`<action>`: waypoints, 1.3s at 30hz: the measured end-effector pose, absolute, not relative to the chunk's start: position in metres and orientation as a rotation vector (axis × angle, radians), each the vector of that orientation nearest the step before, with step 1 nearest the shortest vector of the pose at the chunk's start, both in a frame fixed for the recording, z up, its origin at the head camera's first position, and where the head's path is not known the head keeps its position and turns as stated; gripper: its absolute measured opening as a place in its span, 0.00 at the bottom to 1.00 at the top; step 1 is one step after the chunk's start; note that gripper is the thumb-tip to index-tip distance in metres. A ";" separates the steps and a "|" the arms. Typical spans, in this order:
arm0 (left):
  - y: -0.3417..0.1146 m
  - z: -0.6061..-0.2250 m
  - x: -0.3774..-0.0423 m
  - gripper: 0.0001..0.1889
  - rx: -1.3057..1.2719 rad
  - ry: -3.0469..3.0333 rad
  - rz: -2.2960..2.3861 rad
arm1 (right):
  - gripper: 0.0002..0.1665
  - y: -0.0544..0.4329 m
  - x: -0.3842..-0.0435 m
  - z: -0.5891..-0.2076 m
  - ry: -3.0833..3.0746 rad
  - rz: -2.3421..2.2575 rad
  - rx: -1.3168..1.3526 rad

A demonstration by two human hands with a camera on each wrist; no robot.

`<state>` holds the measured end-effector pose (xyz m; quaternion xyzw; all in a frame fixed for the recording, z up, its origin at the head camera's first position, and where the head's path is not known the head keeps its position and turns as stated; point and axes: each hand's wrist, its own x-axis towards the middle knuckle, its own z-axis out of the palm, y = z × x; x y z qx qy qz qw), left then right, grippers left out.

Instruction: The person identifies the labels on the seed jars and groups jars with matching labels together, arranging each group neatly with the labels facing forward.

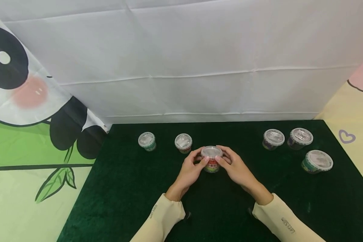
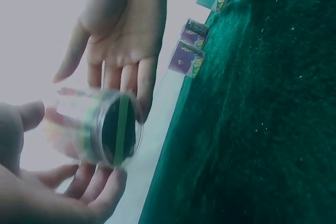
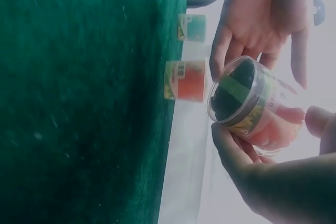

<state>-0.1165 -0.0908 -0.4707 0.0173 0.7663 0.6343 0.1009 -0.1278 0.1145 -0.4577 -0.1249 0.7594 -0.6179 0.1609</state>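
Observation:
A small clear plastic tub (image 1: 212,164) with a red and green label and a translucent lid is held upright between both hands, near the middle of the table. My left hand (image 1: 190,170) grips its left side and my right hand (image 1: 237,169) its right side, thumbs toward me near the lid's rim. In the left wrist view, the tub (image 2: 94,129) shows a dark base with a green stripe, raised off the cloth. The right wrist view shows the same tub (image 3: 262,114) between curled fingers, its contents reddish.
A dark green velvet cloth (image 1: 133,201) covers the table. Behind the hands stand a teal tub (image 1: 147,141) and a red-labelled tub (image 1: 183,143). To the right are two purple-toned tubs (image 1: 273,139) (image 1: 300,138) and a green one (image 1: 317,162). A white curtain (image 1: 181,94) hangs behind.

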 end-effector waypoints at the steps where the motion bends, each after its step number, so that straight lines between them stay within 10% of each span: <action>1: -0.089 -0.472 -0.119 0.28 0.036 2.280 1.898 | 0.33 0.114 -0.132 -0.459 2.173 -1.768 -0.365; 39: -0.049 -0.494 -0.142 0.24 -0.567 2.211 2.358 | 0.33 0.097 -0.196 -0.487 2.336 -1.678 -0.545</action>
